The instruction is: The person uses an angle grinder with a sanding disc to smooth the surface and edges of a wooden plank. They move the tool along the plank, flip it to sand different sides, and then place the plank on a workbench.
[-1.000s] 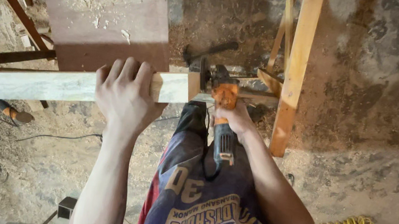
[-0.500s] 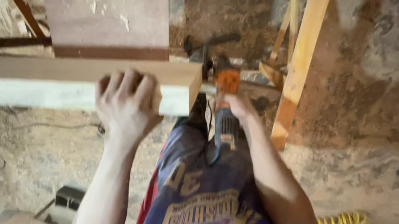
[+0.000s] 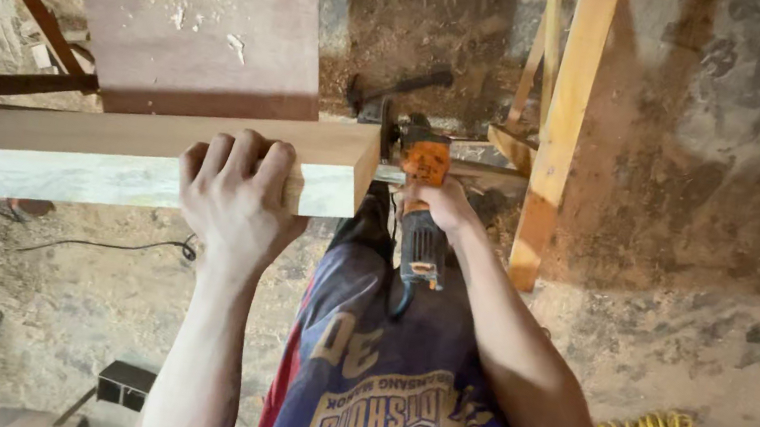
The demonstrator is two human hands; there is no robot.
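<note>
Raised nearer the camera since the earlier frame, the wooden beam [image 3: 108, 153] is clasped from above by the left hand [image 3: 237, 197], fingers curled over it. At 3 o'clock, the orange power tool [image 3: 421, 205] is gripped by the right hand [image 3: 442, 203], against the beam's end. At 12 o'clock, a sawdust-strewn table [image 3: 199, 16] is seen.

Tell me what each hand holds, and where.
Left hand grips the wooden beam near its cut end. Right hand grips the orange power tool around its body.
</note>
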